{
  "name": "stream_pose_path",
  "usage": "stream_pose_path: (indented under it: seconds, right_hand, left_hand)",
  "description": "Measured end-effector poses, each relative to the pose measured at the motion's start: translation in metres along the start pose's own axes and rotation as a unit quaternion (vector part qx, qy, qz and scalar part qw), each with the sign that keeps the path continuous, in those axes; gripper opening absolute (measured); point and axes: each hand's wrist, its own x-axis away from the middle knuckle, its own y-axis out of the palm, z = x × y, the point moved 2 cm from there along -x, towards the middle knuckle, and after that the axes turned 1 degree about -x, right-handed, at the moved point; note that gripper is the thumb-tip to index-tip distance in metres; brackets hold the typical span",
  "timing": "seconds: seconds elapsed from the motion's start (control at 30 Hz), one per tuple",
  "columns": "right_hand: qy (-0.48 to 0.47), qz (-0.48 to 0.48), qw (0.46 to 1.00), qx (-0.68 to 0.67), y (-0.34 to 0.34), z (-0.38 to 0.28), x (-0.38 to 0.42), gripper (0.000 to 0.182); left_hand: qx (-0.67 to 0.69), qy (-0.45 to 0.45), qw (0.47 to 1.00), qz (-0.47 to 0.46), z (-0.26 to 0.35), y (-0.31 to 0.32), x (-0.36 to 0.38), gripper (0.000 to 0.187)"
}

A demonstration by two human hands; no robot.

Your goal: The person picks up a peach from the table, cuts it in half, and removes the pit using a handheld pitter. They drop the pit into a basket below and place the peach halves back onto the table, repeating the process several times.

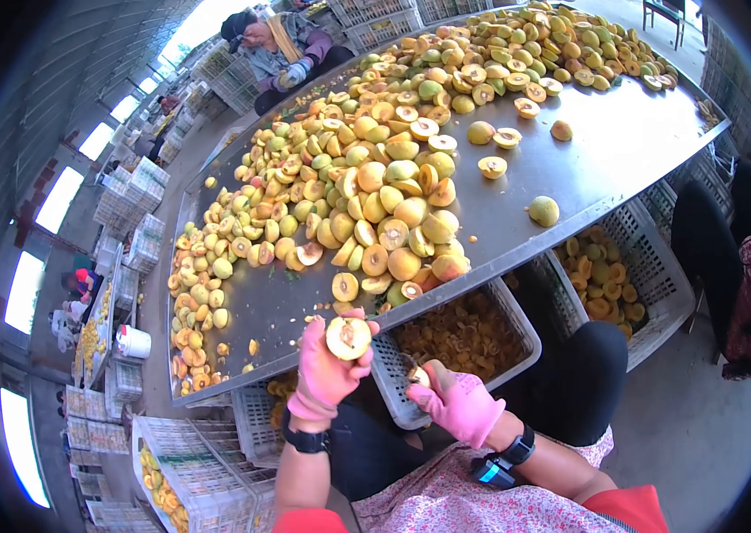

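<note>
I count the clock from a point between the worker's two hands, with twelve o'clock straight away from the body. Both hands wear pink gloves. At ten o'clock the left hand (329,360) is half curled, and it has hold of one fruit half (348,338), whose cut face, with a brown centre, looks upward. At four o'clock the right hand (460,404) is closed, thumb against fingers, on one small pale object (418,377); I cannot tell what it is. Each wrist carries one black band.

Beyond them is one metal surface (593,173). On it a heap of fruit (375,204), whole and cut, too many to be counted, stretches from nine to one o'clock. Five pieces lie apart from this heap, all near one o'clock: a group of four, and one single fruit (544,211) closer to the edge.

Below the edge, at two o'clock, stands one crate of brownish pieces (389,369); more to the right, one bigger crate of fruit (651,240). At eight o'clock I see one white crate (206,462) with fruit inside. One white bucket (134,342) is at nine, and one co-worker (278,53) with gloves at eleven.
</note>
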Motion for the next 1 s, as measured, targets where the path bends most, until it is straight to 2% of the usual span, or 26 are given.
stream_pose_path:
  seconds: [0.07,0.1,0.13,0.2,0.23,0.3,0.33,0.4,0.43,0.47,0.57,0.63,0.8,1.0]
  right_hand:
    - [0.020,-0.030,0.999,0.029,-0.001,-0.014,-0.001,0.043]
    - [0.028,-0.031,0.999,0.030,0.000,-0.015,-0.001,0.043]
    - [0.021,-0.027,0.999,0.042,0.002,-0.016,-0.001,0.043]
    - [0.018,-0.027,0.998,0.057,0.006,-0.016,0.002,0.044]
    - [0.023,-0.019,0.998,0.047,0.008,-0.016,0.003,0.045]
    - [0.031,-0.012,0.999,0.037,0.010,-0.015,0.006,0.047]
    - [0.042,-0.020,0.998,0.039,0.010,-0.015,0.007,0.048]
    - [0.057,-0.028,0.997,0.042,0.011,-0.014,0.009,0.050]
    - [0.055,-0.014,0.997,0.056,0.012,-0.013,0.010,0.052]
    - [0.053,-0.001,0.996,0.070,0.012,-0.012,0.011,0.054]
    - [0.061,-0.017,0.995,0.077,0.013,-0.009,0.012,0.062]
    - [0.058,-0.016,0.995,0.080,0.012,-0.011,0.014,0.061]
    - [0.065,-0.032,0.991,0.116,0.005,-0.012,0.018,0.060]
    - [0.107,-0.108,0.988,0.035,0.005,-0.005,0.026,0.057]
  left_hand:
    - [-0.106,0.080,0.990,0.046,-0.028,0.012,0.011,0.064]
    - [-0.140,0.093,0.980,0.106,-0.041,0.020,0.016,0.066]
    - [-0.149,0.102,0.978,0.102,-0.051,0.018,0.017,0.065]
    - [-0.079,0.140,0.981,0.108,-0.067,0.020,0.018,0.054]
    - [-0.075,0.138,0.981,0.109,-0.072,0.022,0.018,0.054]
    - [0.028,0.173,0.983,0.048,-0.078,0.028,0.019,0.052]
    - [0.030,0.170,0.984,0.047,-0.080,0.026,0.020,0.052]
    - [0.063,0.161,0.985,-0.022,-0.084,0.025,0.023,0.054]
    - [0.081,0.144,0.985,-0.054,-0.084,0.026,0.025,0.049]
    - [0.084,0.142,0.985,-0.052,-0.087,0.025,0.025,0.049]
    - [0.114,0.143,0.983,-0.035,-0.095,0.023,0.028,0.048]
    - [0.059,0.159,0.984,0.052,-0.100,0.031,0.029,0.051]
    - [-0.004,0.186,0.978,0.095,-0.106,0.048,0.034,0.050]
    - [-0.068,0.214,0.968,0.110,-0.114,0.059,0.036,0.051]
